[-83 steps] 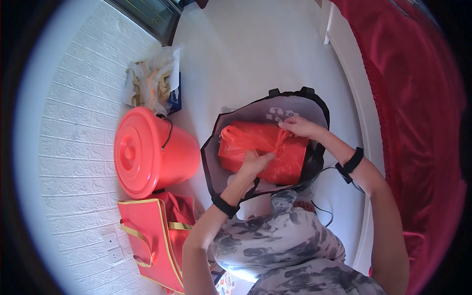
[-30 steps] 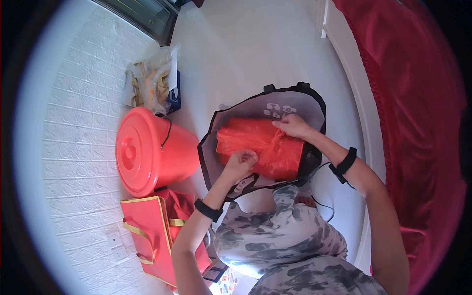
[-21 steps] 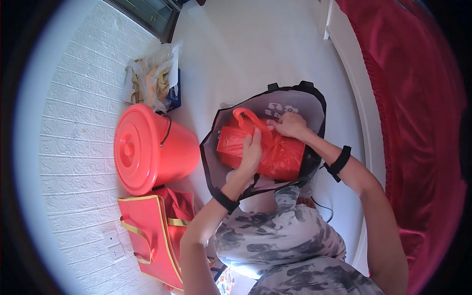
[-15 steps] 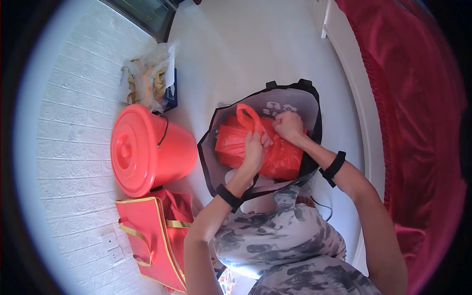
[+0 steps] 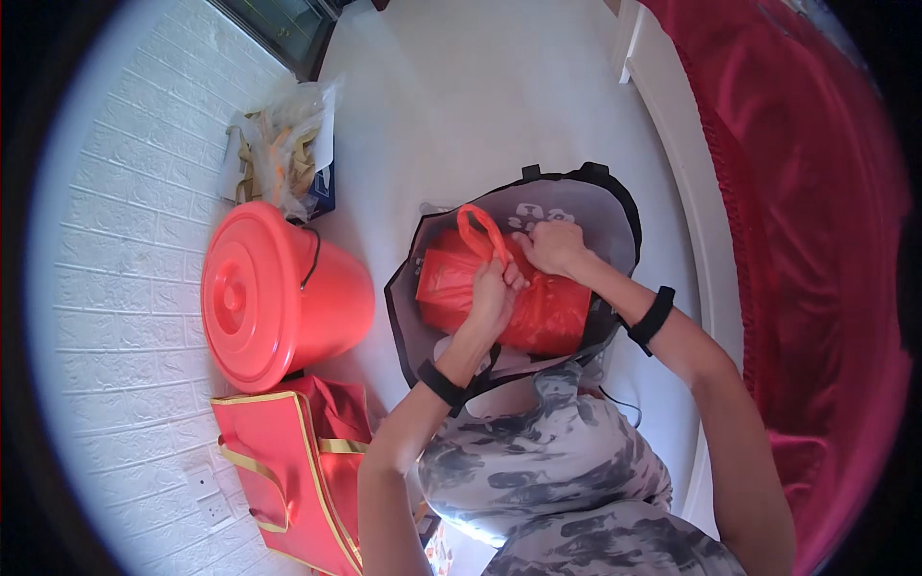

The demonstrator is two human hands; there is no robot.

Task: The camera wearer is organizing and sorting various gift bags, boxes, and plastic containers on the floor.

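A red plastic bag (image 5: pixel 547 312), full and crinkled, lies inside a large open tote bag (image 5: pixel 605 216) with a grey lining and black edges. My left hand (image 5: pixel 494 290) is closed on the gathered plastic at the red bag's top, and a loop handle stands up above its fingers. Just to the right, my right hand (image 5: pixel 557 250) has its fingers curled down on the same plastic, its thumb side toward the left hand. The exact hold of its fingertips is partly hidden. Something white shows under the red bag near the tote's lower edge.
Left of the tote stands a red lidded bucket (image 5: pixel 336 298), with a red gold-trimmed bag (image 5: pixel 274 461) nearer me. A blue box (image 5: pixel 325 187) with clear plastic and straps is by the white brick-pattern wall (image 5: pixel 134 288). Dark red cloth (image 5: pixel 797 240) hangs at right.
My right hand has shifted slightly left and turned, bringing its thumb closer to my left hand. The left hand keeps its hold on the red plastic. The whole view has shifted a little.
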